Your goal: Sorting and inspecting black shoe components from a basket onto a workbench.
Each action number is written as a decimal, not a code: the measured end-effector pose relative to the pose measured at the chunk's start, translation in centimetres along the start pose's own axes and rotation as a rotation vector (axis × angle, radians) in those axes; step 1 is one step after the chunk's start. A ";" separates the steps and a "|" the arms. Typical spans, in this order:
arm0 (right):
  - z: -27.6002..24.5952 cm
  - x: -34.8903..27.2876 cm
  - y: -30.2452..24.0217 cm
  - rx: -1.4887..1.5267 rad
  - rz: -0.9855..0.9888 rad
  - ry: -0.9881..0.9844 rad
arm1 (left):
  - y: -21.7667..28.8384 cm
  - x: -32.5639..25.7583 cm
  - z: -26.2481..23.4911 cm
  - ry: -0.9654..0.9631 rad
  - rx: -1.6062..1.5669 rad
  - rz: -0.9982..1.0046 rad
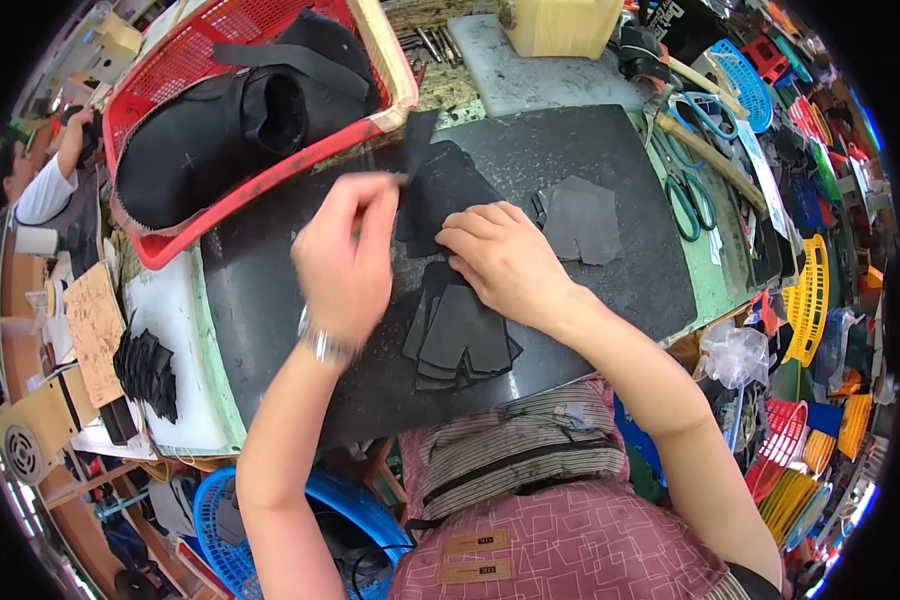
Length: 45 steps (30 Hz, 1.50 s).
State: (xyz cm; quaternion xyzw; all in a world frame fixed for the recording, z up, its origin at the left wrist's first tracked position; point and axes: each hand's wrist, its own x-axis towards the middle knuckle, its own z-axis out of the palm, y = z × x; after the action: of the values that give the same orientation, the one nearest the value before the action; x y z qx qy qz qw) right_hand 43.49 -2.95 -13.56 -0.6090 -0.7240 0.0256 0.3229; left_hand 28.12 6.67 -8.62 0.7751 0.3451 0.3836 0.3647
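Observation:
My left hand (348, 265), smeared by motion, has its fingers closed on a thin black strip (420, 140) that sticks up from the fingertips. My right hand (500, 250) is bent over the near edge of a dark, leather-like piece (455, 190), fingers together and pressing on it, the thumb tucked below. Just under that hand lies a fanned stack of black cut pieces (462, 335) with notched ends. To the right, more flat grey-black pieces (582, 218) are piled. All of these are on a dark work board (640, 290).
A red basket (160, 245) with black boot-like leather parts (210, 140) stands at the far left. Teal-handled scissors (690, 205) and a wooden-handled hammer (710, 160) lie along the right side. At the back, a yellowish container (560, 25) sits on a pale slab (500, 80). Another person (50, 185) works at left.

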 end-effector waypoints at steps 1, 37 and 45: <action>-0.5 0.2 0.3 -0.033 0.003 -0.134 | 0.6 -1.3 -1.2 0.011 0.171 0.393; -3.5 -4.6 -3.7 1.052 0.938 -0.116 | -0.3 -8.9 -1.9 -0.308 -0.380 -0.531; -2.3 -4.8 -4.1 0.873 1.023 -0.246 | -0.8 -8.9 -2.1 -0.405 -0.137 -0.490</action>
State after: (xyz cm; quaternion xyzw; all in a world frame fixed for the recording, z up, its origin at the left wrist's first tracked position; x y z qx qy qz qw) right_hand 41.32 -9.12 -12.06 -0.6811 -0.3001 0.5336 0.4017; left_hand 21.98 0.49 -11.40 0.7032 0.4151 0.1446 0.5589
